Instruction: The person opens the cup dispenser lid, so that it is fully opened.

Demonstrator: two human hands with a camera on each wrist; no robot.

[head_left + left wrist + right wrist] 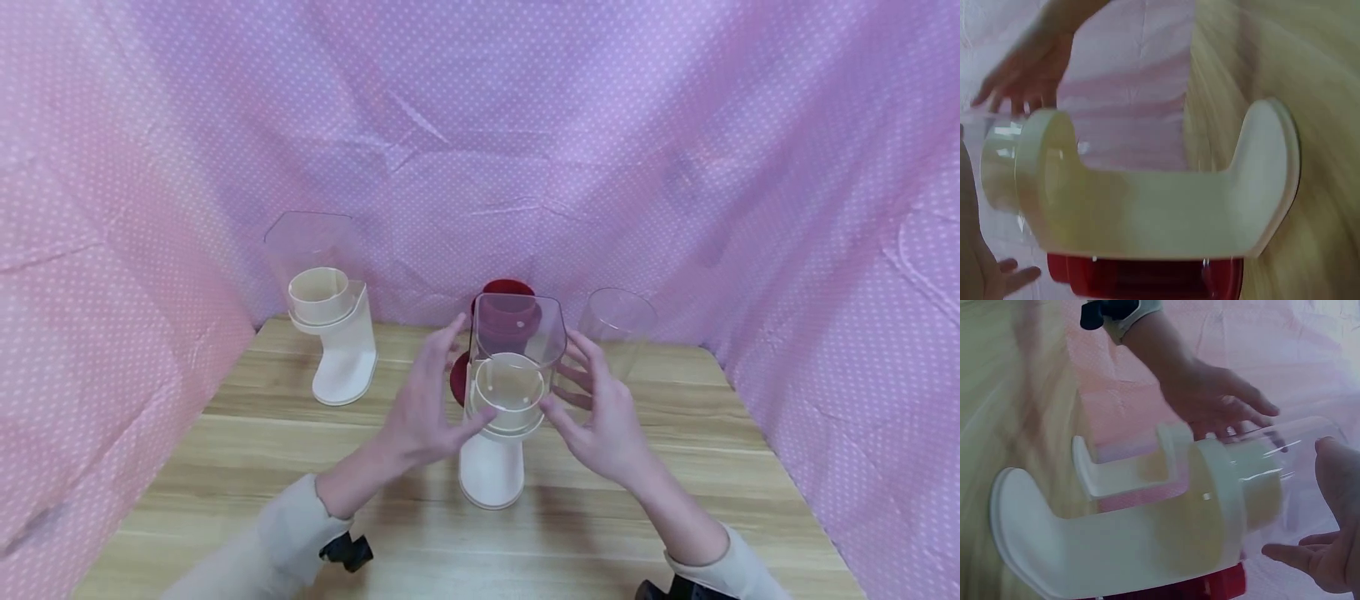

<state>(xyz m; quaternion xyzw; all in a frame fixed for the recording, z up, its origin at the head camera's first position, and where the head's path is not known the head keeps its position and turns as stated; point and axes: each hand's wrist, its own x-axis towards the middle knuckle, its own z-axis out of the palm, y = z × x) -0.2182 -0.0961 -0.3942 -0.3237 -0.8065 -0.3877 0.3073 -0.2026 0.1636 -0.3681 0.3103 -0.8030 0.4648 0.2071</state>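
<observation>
A white C-shaped stand (491, 475) stands upright at the table's middle, its foot toward me. On top is a round white collar (1054, 181), with a tall clear plastic container (553, 321) around and above it. My left hand (429, 412) is at the container's left side, its thumb across the collar's front. On the opposite side, my right hand (603, 417) has its thumb tip near the collar and its fingers spread along the container's wall. Both hands have loosely extended fingers framing the container, without curling round it.
A matching white stand (345, 367) with a clear container (307, 237) stands at the back left. Behind the middle stand is a red one (508, 287), partly hidden. A clear cylinder (618, 321) is at the back right. Pink dotted cloth (480, 167) encloses the wooden table (675, 467).
</observation>
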